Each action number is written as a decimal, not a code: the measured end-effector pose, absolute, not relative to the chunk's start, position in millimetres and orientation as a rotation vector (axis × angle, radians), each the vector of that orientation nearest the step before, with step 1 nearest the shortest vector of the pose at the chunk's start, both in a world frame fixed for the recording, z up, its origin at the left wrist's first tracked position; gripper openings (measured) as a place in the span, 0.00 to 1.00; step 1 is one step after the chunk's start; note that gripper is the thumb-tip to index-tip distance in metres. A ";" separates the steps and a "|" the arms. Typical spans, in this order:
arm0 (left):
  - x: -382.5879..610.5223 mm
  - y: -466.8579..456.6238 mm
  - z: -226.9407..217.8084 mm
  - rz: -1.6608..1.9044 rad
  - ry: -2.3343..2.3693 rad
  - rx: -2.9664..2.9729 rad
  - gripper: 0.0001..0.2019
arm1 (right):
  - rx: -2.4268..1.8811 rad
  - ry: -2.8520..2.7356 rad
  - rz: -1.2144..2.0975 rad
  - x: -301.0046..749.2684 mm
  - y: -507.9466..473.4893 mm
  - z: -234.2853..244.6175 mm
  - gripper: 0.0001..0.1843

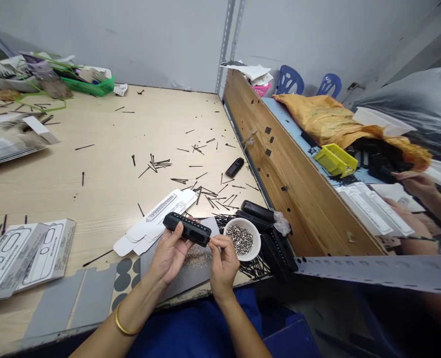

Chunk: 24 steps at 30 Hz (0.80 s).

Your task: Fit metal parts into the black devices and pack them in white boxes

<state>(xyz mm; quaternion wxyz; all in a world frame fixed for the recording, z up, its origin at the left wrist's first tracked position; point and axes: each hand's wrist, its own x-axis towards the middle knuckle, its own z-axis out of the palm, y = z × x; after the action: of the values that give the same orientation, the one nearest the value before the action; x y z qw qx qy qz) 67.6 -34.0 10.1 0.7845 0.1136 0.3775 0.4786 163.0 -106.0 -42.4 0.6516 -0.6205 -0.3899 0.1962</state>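
Observation:
My left hand (pixel 172 253) is closed around a long black plastic housing (pixel 187 227) with a row of slots along its top. At its right end, the fingers of my right hand (pixel 223 261) are pinched together; what they hold, if anything, is too small to make out. Just right of that hand is a white bowl (pixel 256 248) full of small metal parts (pixel 240 238). Behind the housing lies a flat white printed carton (pixel 160 216). Under my hands is a grey sheet (pixel 168 283) with light crumbs on it.
Thin black sticks (pixel 216 199) are scattered over the table. More black housings (pixel 257 211) pile up beside the bowl, against a wooden divider (pixel 272 154). Printed boxes (pixel 41 253) stand at left; a green basket (pixel 89 87) is behind. Beyond the divider, another person's hand (pixel 416 183) reaches near a yellow bin (pixel 335 160).

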 end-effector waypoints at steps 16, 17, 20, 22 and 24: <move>62.6 -29.9 16.1 1.061 0.821 0.512 0.24 | -1.557 -1.239 0.485 191.7 -108.9 -18.6 0.07; 61.4 -27.4 19.2 1.071 0.802 0.581 0.24 | -1.571 -1.206 0.513 195.2 -109.2 -18.2 0.07; 61.6 -21.7 21.0 1.095 0.707 0.981 0.20 | -1.607 -1.004 0.468 211.9 -109.8 -14.6 0.08; 67.7 -20.0 12.1 1.015 0.686 1.249 0.17 | -1.639 -0.881 0.406 223.8 -109.7 -11.6 0.11; 76.0 -17.5 0.1 0.953 0.781 1.295 0.18 | -1.660 -0.878 0.406 231.8 -109.3 -9.2 0.12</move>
<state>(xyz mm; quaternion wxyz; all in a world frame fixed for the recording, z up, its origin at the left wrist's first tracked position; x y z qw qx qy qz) 76.0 -17.5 0.1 0.6265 0.5646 0.3404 0.4157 231.8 -109.3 -9.2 0.5731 -0.7080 -0.3745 0.1733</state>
